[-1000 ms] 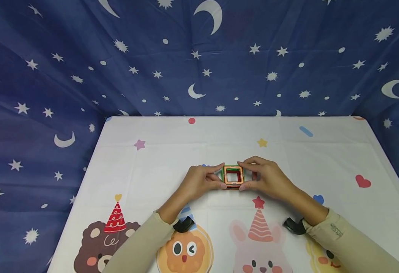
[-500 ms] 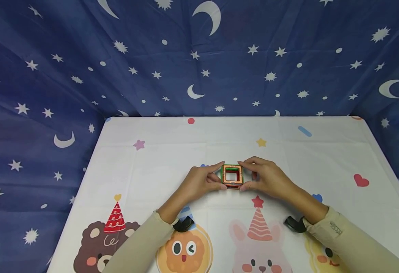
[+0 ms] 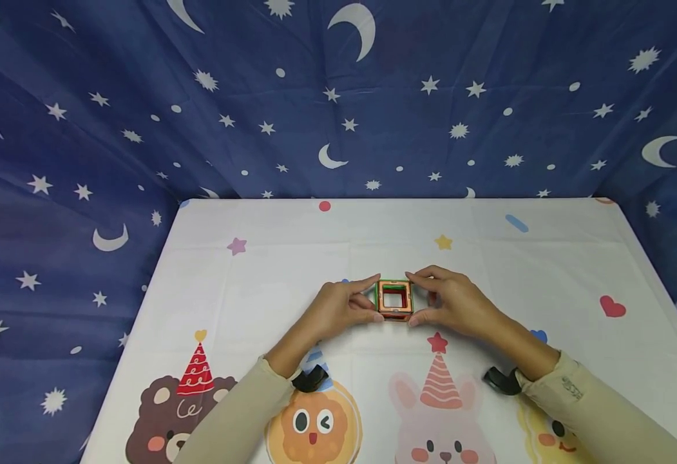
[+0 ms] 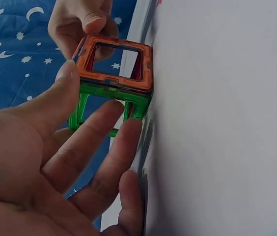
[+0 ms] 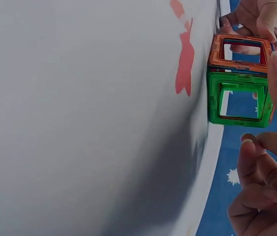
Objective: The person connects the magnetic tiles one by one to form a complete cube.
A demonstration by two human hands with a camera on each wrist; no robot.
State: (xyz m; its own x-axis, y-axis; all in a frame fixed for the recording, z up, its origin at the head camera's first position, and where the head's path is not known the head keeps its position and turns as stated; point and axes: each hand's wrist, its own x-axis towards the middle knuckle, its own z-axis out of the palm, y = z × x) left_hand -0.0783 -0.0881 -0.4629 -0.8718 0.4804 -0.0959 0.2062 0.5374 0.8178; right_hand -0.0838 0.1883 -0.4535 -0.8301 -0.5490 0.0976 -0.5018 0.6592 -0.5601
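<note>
A small cube of magnetic tiles [image 3: 395, 310] stands on the table, with hollow square frames. Orange tiles [image 4: 111, 79] and green tiles [image 5: 239, 78] face the wrist cameras, and some red shows inside. My left hand [image 3: 338, 309] holds the cube's left side, thumb at the near corner and a fingertip at the far one. In the left wrist view other fingers lie along the green side. On the opposite side my right hand [image 3: 457, 299] spans the cube between thumb and forefinger, its other fingers bent and apart from it. Whether both right fingertips press on it is hard to see.
A white cloth [image 3: 280, 277] with cartoon animals and small shapes covers the table. Behind and at the sides hangs a blue curtain [image 3: 292, 135] with stars and moons. Black straps [image 3: 310, 379] show at both cuffs.
The right fingertips have shifted very slightly to the right against the cube. The cube and left hand stay almost in place; the head view drifted a little.
</note>
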